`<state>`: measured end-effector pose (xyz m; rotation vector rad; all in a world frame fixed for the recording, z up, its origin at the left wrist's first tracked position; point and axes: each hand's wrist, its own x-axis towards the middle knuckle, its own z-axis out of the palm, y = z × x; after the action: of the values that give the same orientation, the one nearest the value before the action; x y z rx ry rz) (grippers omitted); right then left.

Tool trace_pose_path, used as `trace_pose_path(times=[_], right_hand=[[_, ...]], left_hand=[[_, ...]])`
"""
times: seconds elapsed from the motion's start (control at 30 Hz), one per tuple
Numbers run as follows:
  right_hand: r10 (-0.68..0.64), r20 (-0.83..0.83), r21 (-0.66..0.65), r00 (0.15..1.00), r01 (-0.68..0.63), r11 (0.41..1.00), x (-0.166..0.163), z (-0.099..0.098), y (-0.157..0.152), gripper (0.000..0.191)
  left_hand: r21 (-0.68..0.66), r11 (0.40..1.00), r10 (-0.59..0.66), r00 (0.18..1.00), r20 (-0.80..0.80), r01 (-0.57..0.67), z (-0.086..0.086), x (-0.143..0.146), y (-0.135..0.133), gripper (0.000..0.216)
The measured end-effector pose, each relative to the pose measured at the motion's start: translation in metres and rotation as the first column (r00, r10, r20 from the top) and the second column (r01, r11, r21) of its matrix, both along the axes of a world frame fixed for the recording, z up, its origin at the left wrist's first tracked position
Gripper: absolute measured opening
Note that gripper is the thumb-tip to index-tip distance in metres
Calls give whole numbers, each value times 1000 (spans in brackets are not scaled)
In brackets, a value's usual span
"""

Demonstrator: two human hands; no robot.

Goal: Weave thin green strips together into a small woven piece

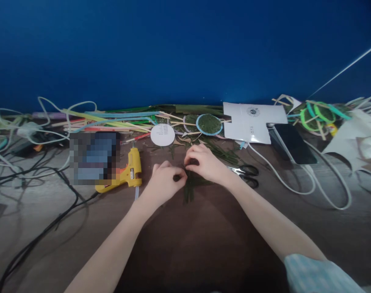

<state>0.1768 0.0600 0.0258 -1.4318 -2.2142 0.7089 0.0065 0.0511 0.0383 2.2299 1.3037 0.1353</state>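
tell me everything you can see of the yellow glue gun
The glue gun has a yellow, plastic-looking body with an orange trigger and a dark label whose print is too small to read. It lies on its side on the dark table, left of the left hand, nozzle pointing away from the person, handle toward the left. A pale glue stick protrudes from its rear; a black cord runs off the handle, which is partly obscured by pixelation.

Between my left hand (164, 181) and right hand (206, 163) lie leaf strips (189, 192), a glue gun (133, 167) left of my grip, scissors (242, 171) then a phone (295, 143) right, a disc (162, 134) beyond.
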Motion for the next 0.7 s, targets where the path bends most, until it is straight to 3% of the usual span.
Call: trace_pose_path(times=[0.23,0.7], right_hand=[[-32,50,21,998,31,999,1,5,-2,10],[50,77,-49,996,-47,998,2,13,-6,18]], left_hand=[[-4,1000,5,1000,-3,-5,2,1,0,15],[31,1000,2,1000,0,-2,1,0,-1,16]])
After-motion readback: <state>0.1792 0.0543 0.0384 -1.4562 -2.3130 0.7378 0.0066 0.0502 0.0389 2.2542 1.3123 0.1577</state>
